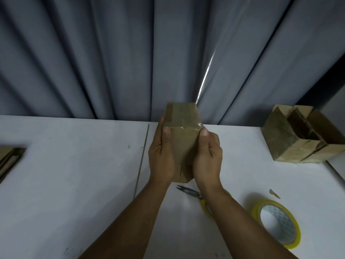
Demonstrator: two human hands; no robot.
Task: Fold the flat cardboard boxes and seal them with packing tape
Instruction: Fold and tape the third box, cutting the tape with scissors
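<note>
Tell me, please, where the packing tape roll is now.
In the head view, the tape roll lies flat on the white table at lower right, beside the right forearm and just right of the yellow-handled scissors.

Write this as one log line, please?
left hand grips taped box | right hand grips it too | tape roll, scissors: on table

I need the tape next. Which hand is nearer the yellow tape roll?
Right. The right hand grips the cardboard box left of and beyond the tape roll; the left hand grips the box's opposite side, farther away.
</note>
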